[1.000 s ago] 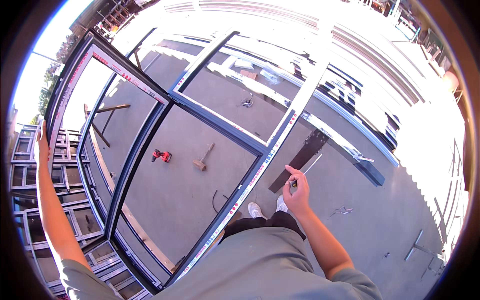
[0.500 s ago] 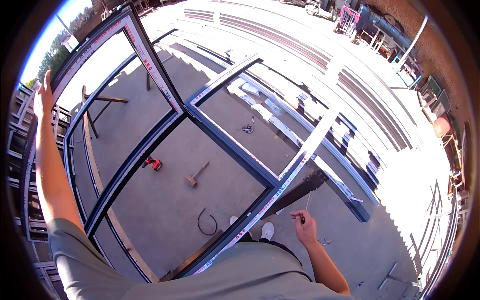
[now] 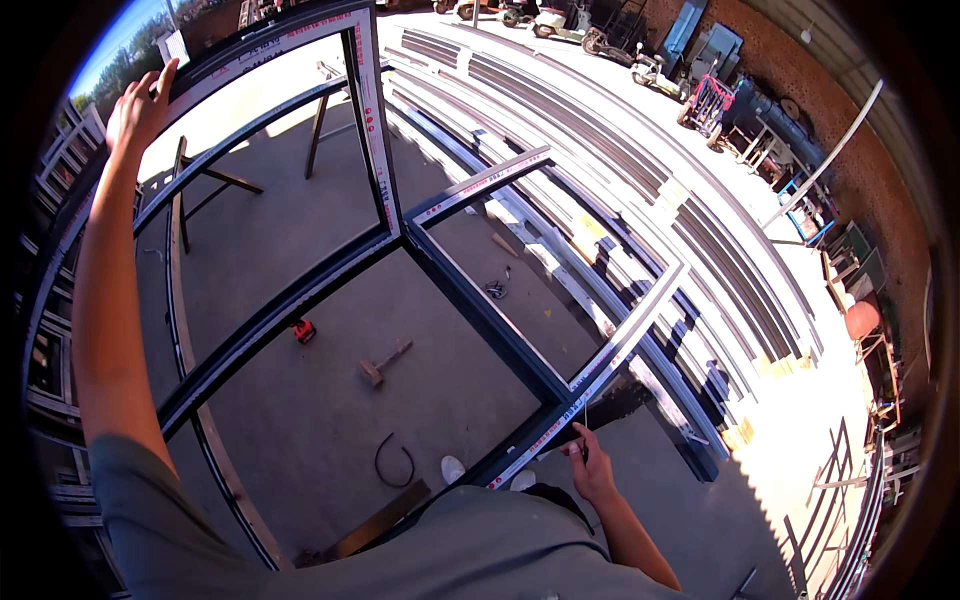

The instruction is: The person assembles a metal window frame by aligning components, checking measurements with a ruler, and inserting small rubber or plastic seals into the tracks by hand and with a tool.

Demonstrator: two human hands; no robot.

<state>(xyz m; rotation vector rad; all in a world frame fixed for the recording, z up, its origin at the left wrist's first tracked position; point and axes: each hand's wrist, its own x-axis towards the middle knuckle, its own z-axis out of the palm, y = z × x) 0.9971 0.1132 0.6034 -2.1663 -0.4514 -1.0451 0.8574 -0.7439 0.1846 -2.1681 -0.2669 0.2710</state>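
My left hand (image 3: 140,112) is raised at the far left, its fingers hooked over the outer corner of a dark window sash (image 3: 372,110) that stands tilted up from a larger window frame (image 3: 480,320). Printed protective film covers parts of both. Low at the right, my right hand (image 3: 592,468) is closed around a thin-shafted screwdriver (image 3: 586,414); its handle is mostly hidden in my fingers. The shaft points up at the frame's near bar, close to a corner joint. Whether the tip touches the bar, I cannot tell.
Below the frame, a mallet (image 3: 373,372), a red power tool (image 3: 303,331) and a black cable (image 3: 394,463) lie on the concrete. Trestle legs (image 3: 315,135) stand beyond. Long metal profiles (image 3: 640,190) are stacked at the right. Parked scooters (image 3: 560,22) line the back.
The sash has swung to the right and more upright, with my left hand moving along at its corner. My right hand has come left, nearer the frame's bar, with the screwdriver.
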